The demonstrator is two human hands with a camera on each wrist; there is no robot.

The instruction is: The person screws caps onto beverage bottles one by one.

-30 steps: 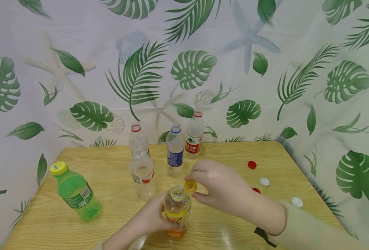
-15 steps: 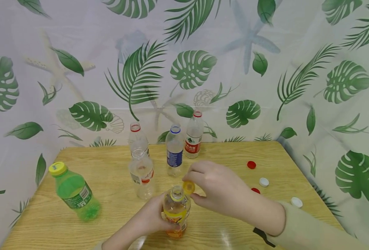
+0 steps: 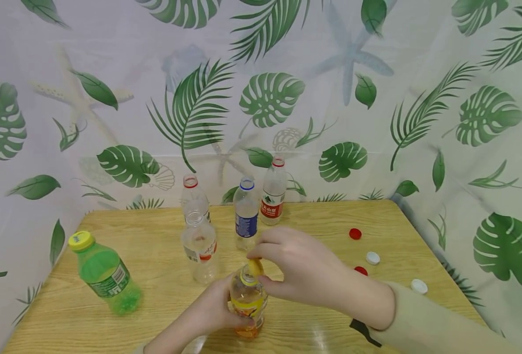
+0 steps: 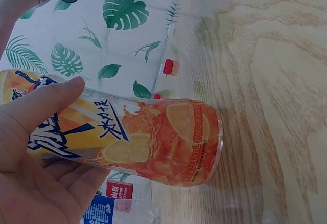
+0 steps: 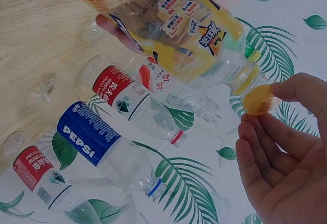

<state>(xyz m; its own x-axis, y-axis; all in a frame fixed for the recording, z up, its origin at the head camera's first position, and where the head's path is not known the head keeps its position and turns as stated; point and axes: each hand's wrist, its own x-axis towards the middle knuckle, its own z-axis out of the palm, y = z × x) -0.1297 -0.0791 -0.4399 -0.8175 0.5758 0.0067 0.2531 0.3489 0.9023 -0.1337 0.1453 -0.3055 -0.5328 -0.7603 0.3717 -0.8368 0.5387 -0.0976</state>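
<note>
My left hand (image 3: 222,306) grips a clear bottle with a yellow and orange label (image 4: 153,137), its fingers and thumb curled round the label. The bottle stands upright on the table with its mouth uncovered at the near side. Between thumb and fingertips my right hand (image 3: 303,270) pinches a yellow cap (image 5: 258,100), tilted at the rim of the bottle's mouth. Whether cap and rim touch, I cannot tell. Just behind my left hand is a clear bottle with a white and red label (image 3: 201,246).
Behind stand a blue-labelled Pepsi bottle (image 3: 246,223) and two red-ringed water bottles, one (image 3: 273,196) at right and one (image 3: 194,196) at left. A green bottle with a yellow cap (image 3: 110,280) stands left. Red caps (image 3: 355,234) and white caps (image 3: 373,258) lie at right.
My right hand has moved slightly left with the yellow cap, which has come from beside the bottle's mouth to its rim and tilted. The left hand keeps its grip on the bottle.
</note>
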